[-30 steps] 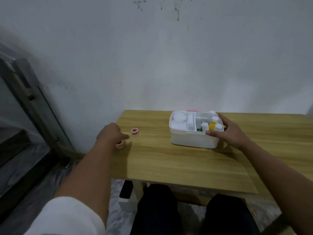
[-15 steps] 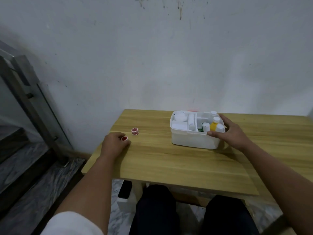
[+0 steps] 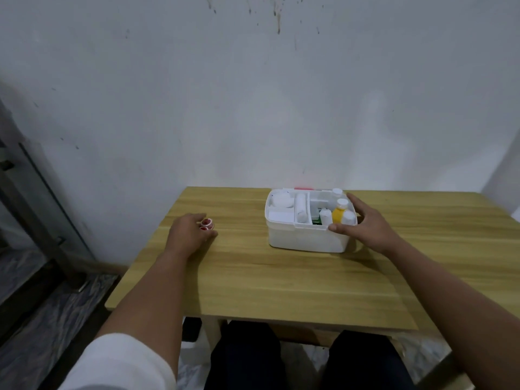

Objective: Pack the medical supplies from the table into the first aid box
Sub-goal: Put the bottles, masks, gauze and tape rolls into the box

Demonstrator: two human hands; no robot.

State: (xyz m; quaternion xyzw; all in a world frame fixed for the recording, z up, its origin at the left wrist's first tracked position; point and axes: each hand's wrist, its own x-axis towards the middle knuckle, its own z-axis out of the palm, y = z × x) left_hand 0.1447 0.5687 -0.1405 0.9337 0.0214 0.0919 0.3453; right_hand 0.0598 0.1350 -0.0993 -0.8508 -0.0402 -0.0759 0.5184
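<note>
The white first aid box (image 3: 304,240) stands open at the back middle of the wooden table (image 3: 281,280). Inside are a yellow bottle (image 3: 337,215), white bottles, a rolled bandage (image 3: 301,209) and a round white tub (image 3: 281,200). My right hand (image 3: 365,225) grips the box's right side, thumb on the front rim. My left hand (image 3: 188,232) lies on the table left of the box, fingers closed on a small red-and-white tape roll (image 3: 204,228). A second such roll (image 3: 208,221) touches the same fingertips.
The table's left edge (image 3: 146,249) runs close to my left forearm. A grey metal frame (image 3: 36,198) leans by the wall at left above a marbled floor. A white wall stands right behind the table. My dark-trousered knees are under the front edge.
My left hand picked a tape roll from near the table's left edge and moved right to the second roll. The right hand stayed on the box.
</note>
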